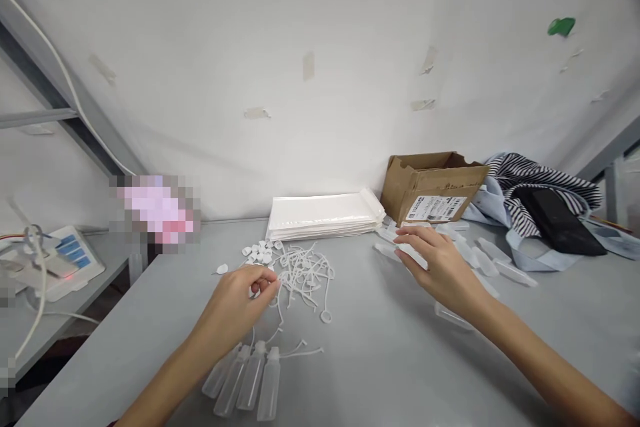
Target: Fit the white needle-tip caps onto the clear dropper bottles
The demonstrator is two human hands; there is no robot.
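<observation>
My left hand [244,299], thumb and index finger pinched together, is at the near left edge of a tangled pile of thin white straps with small loops [303,273]. What lies between its fingertips is too small to make out. Below that hand, several translucent squeeze bottles [270,383] lie side by side, with white straps at their necks. My right hand [440,267] reaches over a scatter of more translucent bottles [485,261], its fingers apart. One bottle shows between its thumb and index finger, not visibly gripped.
Small white caps [259,252] lie left of the straps. Behind stand a stack of white padded envelopes [325,213] and an open cardboard box [437,190]. Striped cloth [525,173] and a black phone-like object [560,220] lie right. A power strip [75,257] with cables sits far left.
</observation>
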